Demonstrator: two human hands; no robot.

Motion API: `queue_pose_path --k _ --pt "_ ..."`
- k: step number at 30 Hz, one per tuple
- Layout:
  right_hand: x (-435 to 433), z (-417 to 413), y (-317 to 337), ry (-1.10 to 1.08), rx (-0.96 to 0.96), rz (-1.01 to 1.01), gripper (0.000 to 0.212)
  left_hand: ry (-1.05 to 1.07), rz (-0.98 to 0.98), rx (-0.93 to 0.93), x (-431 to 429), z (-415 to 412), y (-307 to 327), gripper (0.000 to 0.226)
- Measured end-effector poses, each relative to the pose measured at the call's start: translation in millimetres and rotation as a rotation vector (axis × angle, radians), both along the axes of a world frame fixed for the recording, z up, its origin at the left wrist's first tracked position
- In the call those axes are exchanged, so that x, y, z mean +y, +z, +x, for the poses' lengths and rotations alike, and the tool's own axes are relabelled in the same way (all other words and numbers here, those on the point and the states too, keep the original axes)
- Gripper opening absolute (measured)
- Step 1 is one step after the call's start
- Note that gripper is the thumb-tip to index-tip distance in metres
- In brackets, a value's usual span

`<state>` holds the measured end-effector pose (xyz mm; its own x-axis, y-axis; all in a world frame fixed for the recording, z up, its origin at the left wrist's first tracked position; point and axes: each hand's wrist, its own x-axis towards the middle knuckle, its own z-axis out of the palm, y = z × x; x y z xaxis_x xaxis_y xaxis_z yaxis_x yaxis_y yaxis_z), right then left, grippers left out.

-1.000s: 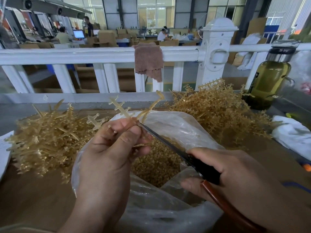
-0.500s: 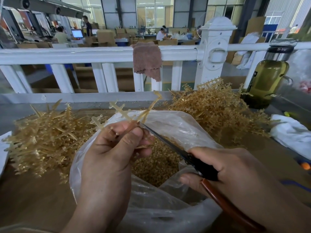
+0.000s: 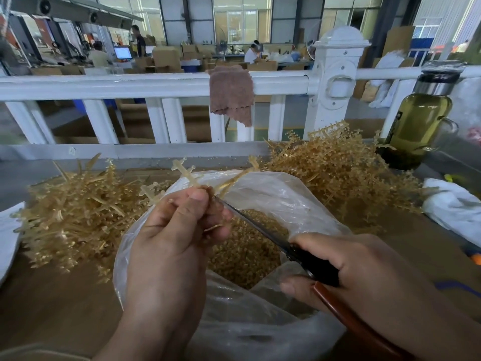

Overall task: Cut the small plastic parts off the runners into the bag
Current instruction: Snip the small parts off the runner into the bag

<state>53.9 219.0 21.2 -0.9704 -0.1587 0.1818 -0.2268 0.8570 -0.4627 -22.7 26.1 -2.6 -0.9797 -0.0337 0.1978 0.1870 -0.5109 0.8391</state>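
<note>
My left hand pinches a pale amber plastic runner above the open mouth of a clear plastic bag. Its branches stick up past my fingertips. My right hand grips scissors with a black pivot and reddish-brown handles. The blade tips reach the runner right beside my left thumb. Inside the bag lies a heap of small amber cut parts.
A pile of amber runners lies left of the bag and another pile behind it on the right. A bottle of yellow-green liquid stands at the far right by a white cloth. A white railing with a brown rag borders the table.
The runner has dropped a little lower in my left fingers. The scissors stay at the same spot on the runner.
</note>
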Motion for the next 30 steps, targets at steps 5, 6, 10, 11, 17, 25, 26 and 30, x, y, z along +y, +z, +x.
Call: queue_pose_path --k 5,6,10,11,17,25,26,30 --pt "4 0 -2 0.032 -0.004 -0.044 0.041 -0.015 0.024 0.009 -3 -3 -1 0.015" --pt "3 0 -2 0.027 0.002 -0.065 0.045 -0.015 0.026 0.014 -3 -2 -1 0.015" --pt "0 1 -3 0.001 0.016 -0.093 0.047 -0.03 0.039 0.023 -2 -2 -2 0.014" --pt "0 1 -3 0.003 0.016 -0.088 0.045 -0.036 0.043 0.025 -2 -2 -2 0.013" --pt "-6 4 0 -0.041 -0.005 -0.054 0.043 -0.031 -0.018 0.064 1 1 -3 0.013" --pt "-8 5 2 -0.092 -0.015 -0.002 0.047 0.035 -0.027 0.083 4 1 -3 0.012" --pt "-8 5 2 -0.095 -0.014 -0.005 0.047 0.049 -0.032 0.091 5 2 -3 0.011" --pt "-8 5 1 -0.095 -0.007 0.0 0.049 0.096 -0.043 0.104 4 2 -4 0.005"
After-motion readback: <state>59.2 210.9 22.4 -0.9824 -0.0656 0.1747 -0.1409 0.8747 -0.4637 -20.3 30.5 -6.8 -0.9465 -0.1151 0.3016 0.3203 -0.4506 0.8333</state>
